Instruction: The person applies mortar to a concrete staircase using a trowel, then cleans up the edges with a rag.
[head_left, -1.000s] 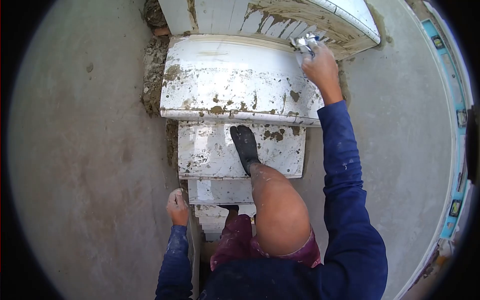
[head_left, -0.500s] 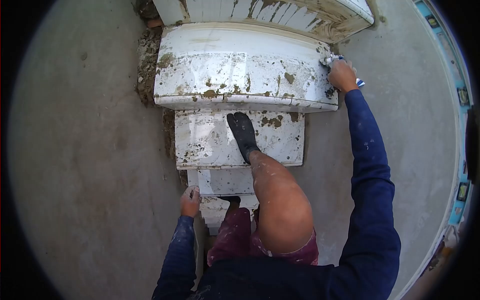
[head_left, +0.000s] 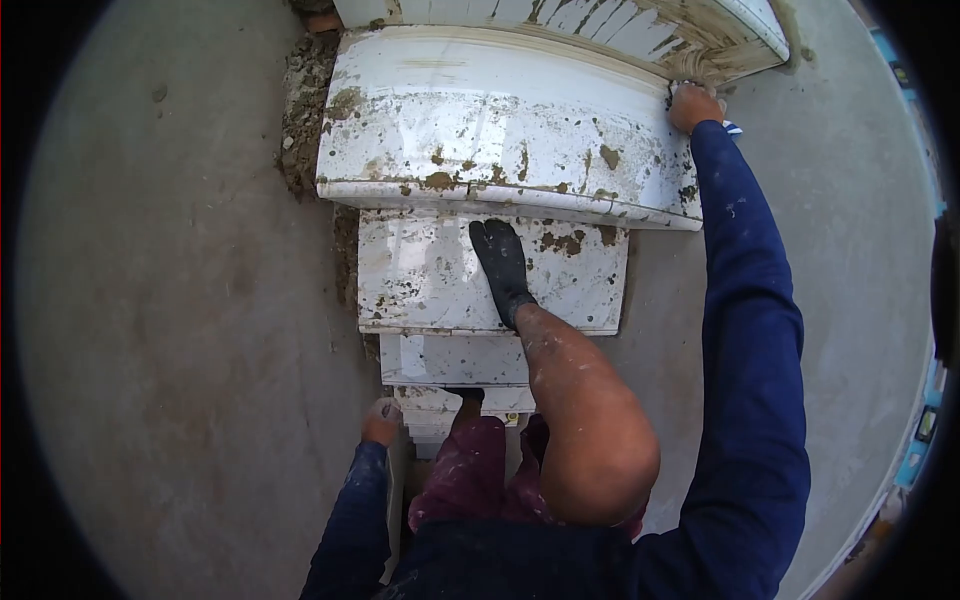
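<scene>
My right hand [head_left: 694, 108] is closed around a crumpled white and blue rag [head_left: 733, 128], most of it hidden by the fingers. It presses at the back right corner of the broad upper stair step [head_left: 420, 110], close to the smeared riser [head_left: 600, 35]. The step's white surface carries brown mortar spots and splatter. Low at the left, my left hand [head_left: 381, 421] has its fingers curled beside the edge of a lower step [head_left: 455, 360]; what they grip, if anything, is hidden.
My foot in a black sock [head_left: 500, 265] stands on the spotted middle step [head_left: 420, 285]. Grey plastered walls [head_left: 200, 300] flank the stairs. Rough mortar [head_left: 305, 120] lines the left side. A blue spirit level [head_left: 912, 462] lies at the far right.
My right hand has moved with the rag further back along the step's right end, towards the riser. My left hand has slid slightly lower, and the view has shifted a little.
</scene>
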